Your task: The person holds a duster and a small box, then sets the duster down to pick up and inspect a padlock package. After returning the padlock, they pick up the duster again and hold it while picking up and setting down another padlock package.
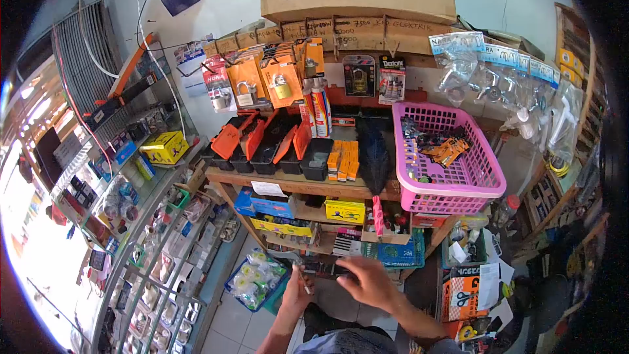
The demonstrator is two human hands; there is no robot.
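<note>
My left hand (295, 298) is closed around a slim, greyish metal piece (303, 278) that sticks up past the fingers; its exact kind is too small to make out. To the right, my right hand (375, 283) hovers palm down with bent fingers pointing left and the thumb apart, and I see nothing in it. A gap separates the two hands. Below and left of my left hand, a blue basket (257, 306) on the tiled floor holds clear plastic packs with white and yellow-green parts.
Ahead stands a wooden shelf (301, 181) with black-and-orange bins (265, 151), small orange boxes (343, 160) and a pink basket (452, 198). Carded padlocks (282, 87) and bagged taps (493, 85) hang above. A glass display case (160, 275) lines the left; an orange-black box (460, 294) is at right.
</note>
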